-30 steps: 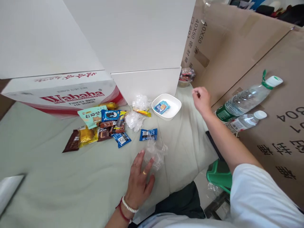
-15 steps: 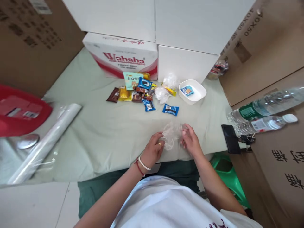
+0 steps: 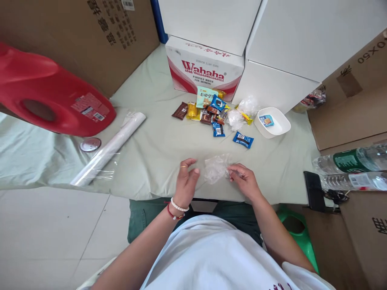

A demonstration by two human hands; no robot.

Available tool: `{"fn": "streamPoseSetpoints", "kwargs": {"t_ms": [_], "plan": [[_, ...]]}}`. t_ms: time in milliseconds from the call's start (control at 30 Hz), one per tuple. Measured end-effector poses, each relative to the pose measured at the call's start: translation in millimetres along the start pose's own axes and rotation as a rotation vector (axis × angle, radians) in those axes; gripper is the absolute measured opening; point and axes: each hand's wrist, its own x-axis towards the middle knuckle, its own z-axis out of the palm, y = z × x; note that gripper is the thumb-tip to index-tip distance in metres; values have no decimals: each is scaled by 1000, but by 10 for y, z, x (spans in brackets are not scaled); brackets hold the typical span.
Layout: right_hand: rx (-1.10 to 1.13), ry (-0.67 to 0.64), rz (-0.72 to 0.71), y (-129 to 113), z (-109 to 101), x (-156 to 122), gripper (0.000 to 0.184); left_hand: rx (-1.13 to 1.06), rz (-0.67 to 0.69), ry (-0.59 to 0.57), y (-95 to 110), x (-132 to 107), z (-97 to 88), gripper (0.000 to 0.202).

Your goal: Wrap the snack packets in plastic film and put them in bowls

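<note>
A crumpled clear plastic bag (image 3: 215,169) lies near the table's front edge, between my hands. My right hand (image 3: 244,179) pinches its right side between thumb and fingers. Just left of the bag, my left hand (image 3: 186,183) is apart from it, thumb and fingers spread and holding nothing. Beyond the bag lies a blue snack packet (image 3: 243,139). Another blue packet (image 3: 218,129) is at the front of a pile of wrapped snacks (image 3: 206,117). To the right, a white bowl (image 3: 282,125) holds a light-blue snack packet (image 3: 266,120).
A Wahaba-style printed carton (image 3: 205,72) and white boxes (image 3: 281,84) stand behind the snacks. At left are a red jug (image 3: 60,96), a round lid (image 3: 90,144) and a plastic film roll (image 3: 109,150). Bottles (image 3: 347,161) and a black phone (image 3: 314,191) lie at right.
My left hand has come away from the plastic bag and opened to its left. My right hand still has the bag's right side. The camera view has turned left.
</note>
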Motion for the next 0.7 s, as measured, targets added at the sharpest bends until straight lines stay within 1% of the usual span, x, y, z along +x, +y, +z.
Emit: {"fn": "streamPoseSetpoints", "kwargs": {"t_ms": [67, 100, 167, 200, 267, 333, 367, 400, 433, 500, 533, 600, 667, 700], "plan": [[-97, -37, -99, -12, 61, -9, 23, 94, -8, -40, 105, 32, 104, 45], [-151, -59, -154, -20, 77, -11, 24, 125, -12, -67, 141, 59, 157, 46], [-255, -96, -255, -36, 75, -17, 27, 108, -46, -102, 176, 133, 227, 38], [-294, -108, -296, -44, 56, -25, 29, 34, -92, -106, 178, 177, 234, 33], [-331, -119, -357, -51, -11, -55, 31, -228, -257, -95, 163, 273, 188, 29], [-326, -119, -395, -37, -98, -103, 31, -515, -450, -41, 136, 360, 77, 31], [-317, -114, -404, -19, -142, -131, 30, -621, -519, -7, 121, 395, 7, 32], [-313, -108, -406, 5, -181, -162, 29, -689, -560, 24, 104, 421, -68, 32], [-316, -101, -401, 35, -214, -194, 28, -722, -571, 49, 85, 436, -147, 31], [-350, -98, -371, 97, -267, -263, 27, -711, -533, 70, 40, 426, -314, 28], [-376, -112, -345, 120, -292, -301, 27, -681, -487, 66, 15, 399, -403, 25], [-425, -185, -278, 126, -362, -382, 29, -554, -342, 36, -39, 306, -589, 19], [-449, -294, -195, 55, -489, -465, 30, -356, -174, -62, -86, 184, -770, 12], [-450, -343, -150, -11, -577, -502, 31, -254, -107, -142, -103, 125, -846, 8]]}}
